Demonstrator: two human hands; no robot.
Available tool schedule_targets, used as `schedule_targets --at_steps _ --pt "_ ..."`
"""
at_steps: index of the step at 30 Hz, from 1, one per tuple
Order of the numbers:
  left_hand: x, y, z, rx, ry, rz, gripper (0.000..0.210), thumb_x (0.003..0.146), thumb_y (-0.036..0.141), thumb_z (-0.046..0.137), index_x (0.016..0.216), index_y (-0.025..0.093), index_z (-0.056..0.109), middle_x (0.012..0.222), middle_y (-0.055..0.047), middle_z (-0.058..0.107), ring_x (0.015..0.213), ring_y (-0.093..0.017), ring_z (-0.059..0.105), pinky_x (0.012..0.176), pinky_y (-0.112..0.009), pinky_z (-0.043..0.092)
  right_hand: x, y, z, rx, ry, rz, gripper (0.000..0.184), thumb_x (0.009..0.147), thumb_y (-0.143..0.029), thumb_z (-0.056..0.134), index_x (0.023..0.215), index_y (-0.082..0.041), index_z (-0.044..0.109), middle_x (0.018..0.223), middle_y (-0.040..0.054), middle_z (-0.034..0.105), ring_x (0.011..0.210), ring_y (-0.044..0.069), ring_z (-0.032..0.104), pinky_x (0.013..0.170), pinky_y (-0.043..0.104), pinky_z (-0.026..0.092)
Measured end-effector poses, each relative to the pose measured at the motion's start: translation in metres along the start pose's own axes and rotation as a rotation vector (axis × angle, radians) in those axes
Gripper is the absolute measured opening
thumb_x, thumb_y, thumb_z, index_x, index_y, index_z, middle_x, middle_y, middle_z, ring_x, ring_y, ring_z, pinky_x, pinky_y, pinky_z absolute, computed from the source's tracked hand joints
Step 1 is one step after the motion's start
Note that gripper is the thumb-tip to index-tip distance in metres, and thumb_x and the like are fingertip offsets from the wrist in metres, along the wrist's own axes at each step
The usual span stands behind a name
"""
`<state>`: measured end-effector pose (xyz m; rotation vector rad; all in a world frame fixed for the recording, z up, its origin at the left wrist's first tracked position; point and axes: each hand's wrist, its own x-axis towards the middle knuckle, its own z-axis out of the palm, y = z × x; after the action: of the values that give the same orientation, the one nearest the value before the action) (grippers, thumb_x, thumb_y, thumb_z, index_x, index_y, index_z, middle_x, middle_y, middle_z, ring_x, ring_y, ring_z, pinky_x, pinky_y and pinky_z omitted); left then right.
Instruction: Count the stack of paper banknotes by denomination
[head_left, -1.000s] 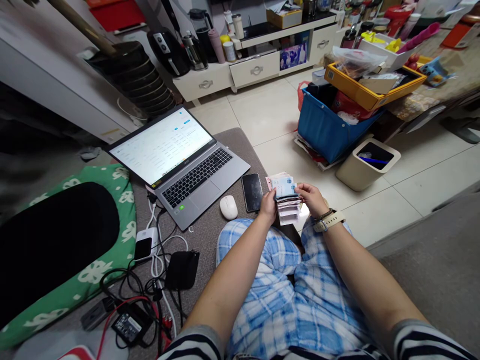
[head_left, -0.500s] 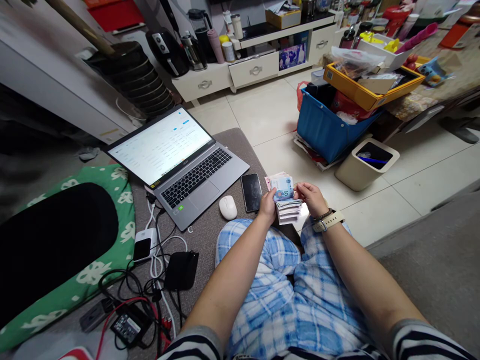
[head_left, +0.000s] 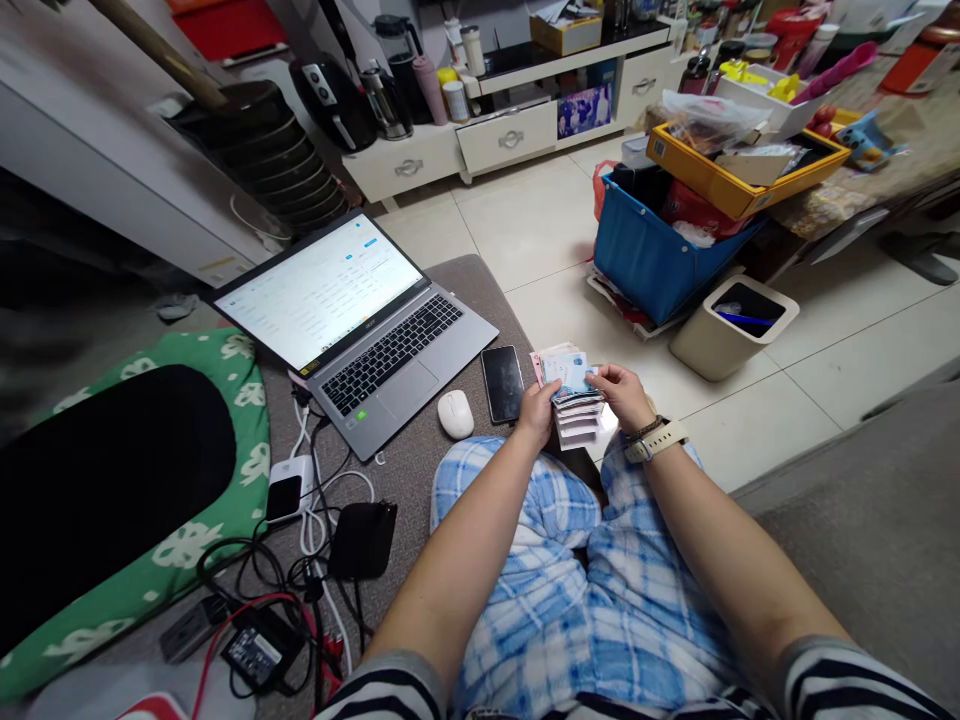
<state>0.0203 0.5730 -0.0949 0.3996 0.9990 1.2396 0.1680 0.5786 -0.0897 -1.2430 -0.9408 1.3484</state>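
Note:
A fanned stack of banknotes [head_left: 577, 422] is held over my knees, its folded layers hanging in steps below my fingers. My left hand [head_left: 538, 410] grips the stack from the left, thumb pressed on top. A light blue banknote [head_left: 571, 372] lies uppermost, with pinkish notes behind it. My right hand [head_left: 622, 393] pinches the right edge of that blue note between thumb and fingers. Left of the notes, a dark-screened phone [head_left: 503, 384] rests on the grey seat, beside a white mouse [head_left: 455, 414].
An open laptop [head_left: 390, 360] sits on the grey seat, with tangled cables and a black adapter [head_left: 261, 650] nearer me. A beige bin [head_left: 731, 345] and a loaded blue basket [head_left: 652, 250] stand on the floor to the right. A green cushion [head_left: 251, 440] lies at left.
The top note differs: the blue note marked 10 no longer shows its number, and a paler blue face is uppermost. My right fingers have shifted slightly left along the note's edge.

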Motion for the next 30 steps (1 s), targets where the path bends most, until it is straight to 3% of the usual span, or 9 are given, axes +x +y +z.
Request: schedule_targets --at_steps 10,17,24,30 --pt "0.0035 0.0001 0.0013 -0.06 0.053 0.018 0.024 0.066 0.03 0.073 0.079 0.011 0.068 0.072 -0.007 0.072 0.089 -0.026 0.068 0.085 -0.037 0.048 -0.0003 0.0003 -0.0004 0.009 -0.055 0.006 0.036 0.062 -0.049 0.077 0.065 -0.021 0.056 0.056 -0.0049 0.05 0.049 0.01 0.04 0.049 0.026 0.032" --pt "0.0018 0.0009 0.0028 -0.056 0.06 0.022 0.024 0.064 0.031 0.075 0.078 0.011 0.069 0.072 -0.007 0.071 0.095 -0.026 0.067 0.092 -0.038 0.045 0.0012 0.0026 -0.0007 0.017 -0.054 0.015 0.037 0.06 -0.051 0.077 0.067 -0.021 0.056 0.056 -0.0049 0.05 0.049 0.01 0.041 0.049 0.026 0.033" --pt "-0.0014 0.0004 0.0043 -0.023 -0.048 0.014 0.027 0.063 0.031 0.076 0.08 0.012 0.069 0.08 -0.009 0.073 0.102 -0.028 0.065 0.093 -0.039 0.045 0.0004 -0.0023 -0.0005 0.042 -0.034 0.004 0.035 0.059 -0.047 0.079 0.066 -0.019 0.058 0.06 -0.0046 0.054 0.054 0.01 0.046 0.054 0.025 0.037" --pt "-0.0042 0.0005 0.0054 -0.039 -0.049 -0.04 0.025 0.061 0.026 0.075 0.08 0.012 0.068 0.081 -0.008 0.073 0.101 -0.028 0.066 0.092 -0.039 0.046 -0.002 -0.0073 -0.0002 0.05 -0.028 0.009 0.036 0.057 -0.048 0.079 0.067 -0.02 0.058 0.06 -0.004 0.055 0.055 0.011 0.046 0.054 0.026 0.038"
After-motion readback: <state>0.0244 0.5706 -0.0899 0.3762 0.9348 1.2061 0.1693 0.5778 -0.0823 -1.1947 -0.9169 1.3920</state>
